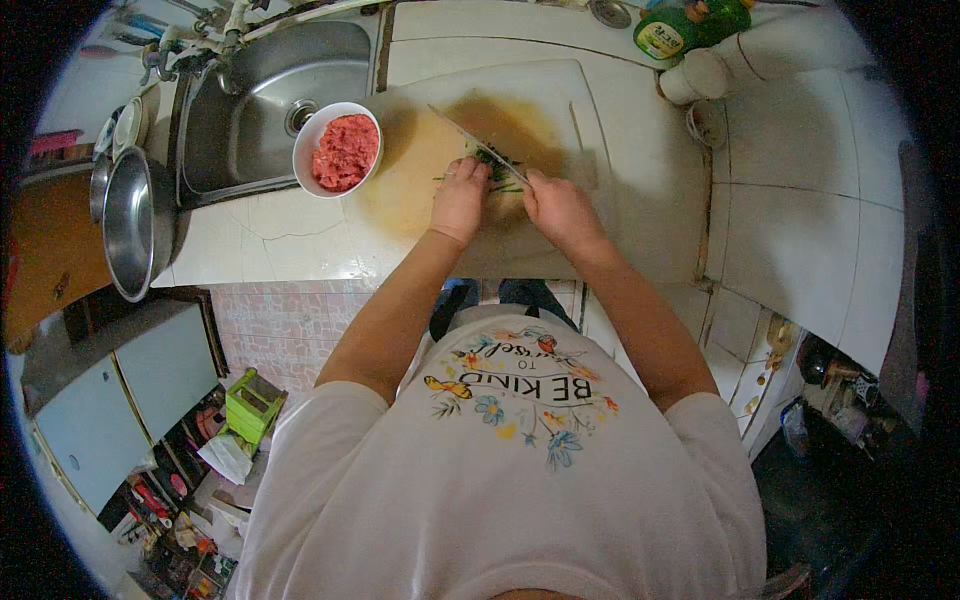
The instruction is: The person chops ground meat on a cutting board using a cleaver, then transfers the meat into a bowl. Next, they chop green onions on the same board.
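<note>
My right hand (562, 212) grips the handle of a kitchen knife (466, 135), its blade slanting away to the upper left. Under the blade lies a small heap of chopped green herbs or scallions (489, 154). The fingers of my left hand (459, 199) are curled down on the green stalks beside the blade, pressing them to the board. All of this is on a large, stained white cutting board (397, 210). At the board's left edge stands a white bowl (301, 159) filled with raw minced meat (346, 152).
A stainless steel sink (262, 97) is set in the counter behind the bowl. A metal basin (133, 225) leans at the counter's left end near stacked plates (129, 124). Green detergent bottles (664, 37) and a white pipe (701, 75) stand at the back right.
</note>
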`<action>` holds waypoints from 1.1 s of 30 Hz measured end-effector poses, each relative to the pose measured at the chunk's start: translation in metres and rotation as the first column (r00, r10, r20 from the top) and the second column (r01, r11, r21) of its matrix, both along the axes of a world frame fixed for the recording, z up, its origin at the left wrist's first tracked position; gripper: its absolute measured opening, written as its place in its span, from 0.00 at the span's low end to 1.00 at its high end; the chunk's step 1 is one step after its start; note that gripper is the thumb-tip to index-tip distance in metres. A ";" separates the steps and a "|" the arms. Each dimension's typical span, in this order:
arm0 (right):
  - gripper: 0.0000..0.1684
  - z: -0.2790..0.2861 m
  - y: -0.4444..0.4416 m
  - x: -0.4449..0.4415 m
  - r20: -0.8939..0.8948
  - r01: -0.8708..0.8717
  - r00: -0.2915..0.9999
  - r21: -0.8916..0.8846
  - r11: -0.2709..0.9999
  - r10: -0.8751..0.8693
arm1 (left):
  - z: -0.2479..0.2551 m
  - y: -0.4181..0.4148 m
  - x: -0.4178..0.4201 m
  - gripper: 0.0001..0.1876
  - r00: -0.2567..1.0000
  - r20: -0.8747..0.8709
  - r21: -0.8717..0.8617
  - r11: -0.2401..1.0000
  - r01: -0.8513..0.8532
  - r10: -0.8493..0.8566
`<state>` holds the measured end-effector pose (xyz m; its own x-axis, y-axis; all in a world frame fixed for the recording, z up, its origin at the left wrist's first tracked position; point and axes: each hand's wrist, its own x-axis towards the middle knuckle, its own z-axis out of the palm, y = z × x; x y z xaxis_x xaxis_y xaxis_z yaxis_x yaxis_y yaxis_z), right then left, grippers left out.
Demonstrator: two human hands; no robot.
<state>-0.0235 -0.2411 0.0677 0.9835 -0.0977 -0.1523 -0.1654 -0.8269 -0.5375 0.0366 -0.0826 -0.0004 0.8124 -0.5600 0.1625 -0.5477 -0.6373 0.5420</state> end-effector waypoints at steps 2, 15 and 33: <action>0.09 -0.009 -0.003 -0.002 0.044 0.001 0.999 0.020 1.000 -0.002 | 0.000 0.000 -0.002 0.07 1.000 -0.028 0.006 1.000 0.000 0.001; 0.12 0.013 -0.004 0.001 -0.067 -0.101 0.993 0.014 0.995 0.101 | -0.009 0.002 0.002 0.09 1.000 0.004 -0.028 1.000 -0.001 0.001; 0.10 0.003 0.013 -0.012 -0.128 -0.025 0.992 -0.038 0.999 0.020 | -0.007 0.004 -0.003 0.12 1.000 0.015 -0.171 0.985 -0.004 0.007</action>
<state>-0.0350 -0.2278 0.0706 0.9584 -0.0841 -0.2727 -0.2113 -0.8513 -0.4802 0.0339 -0.0781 -0.0077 0.8121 -0.5181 0.2684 -0.5537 -0.5392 0.6346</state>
